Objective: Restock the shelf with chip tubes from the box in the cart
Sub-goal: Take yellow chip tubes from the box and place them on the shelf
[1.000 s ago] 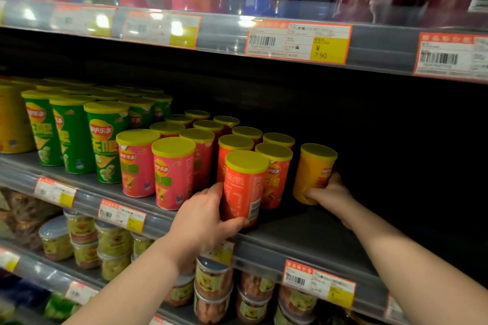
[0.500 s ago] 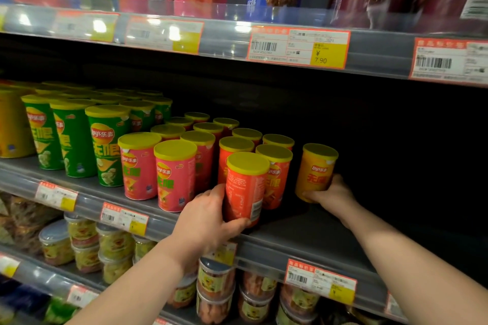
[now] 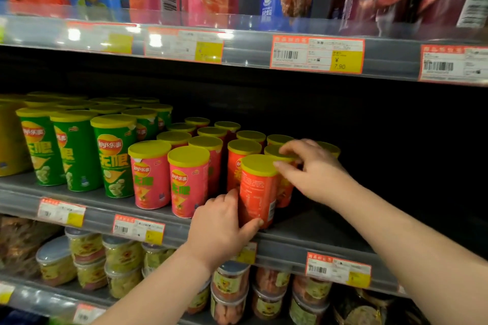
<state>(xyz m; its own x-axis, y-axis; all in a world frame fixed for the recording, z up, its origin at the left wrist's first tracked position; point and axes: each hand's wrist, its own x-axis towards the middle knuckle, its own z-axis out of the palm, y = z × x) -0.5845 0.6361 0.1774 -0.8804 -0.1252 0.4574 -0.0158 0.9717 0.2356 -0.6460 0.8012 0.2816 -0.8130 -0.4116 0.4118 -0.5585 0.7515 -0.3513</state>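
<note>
Right hand [image 3: 314, 169] moved onto lids [image 3: 272, 152], grip unclear, left hand [image 3: 221, 227] clasps front tube [image 3: 257, 192] beside pink tubes [image 3: 188, 182]

The front green chip tube [image 3: 113, 158] reads "Lay's乐事" above large "无限". The pink chip tubes [image 3: 150, 174] bear the same logo. A price label [image 3: 317, 54] on the upper shelf rail [image 3: 245, 53] shows "¥ 7.90".

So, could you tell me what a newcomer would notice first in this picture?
Two bare hands meet at centre: the left hand grips the front orange-red chip tube with a yellow lid at the shelf edge, while the right hand curls over the lid of the orange tube behind it. Left of them stand rows of pink tubes and taller green tubes.
</note>
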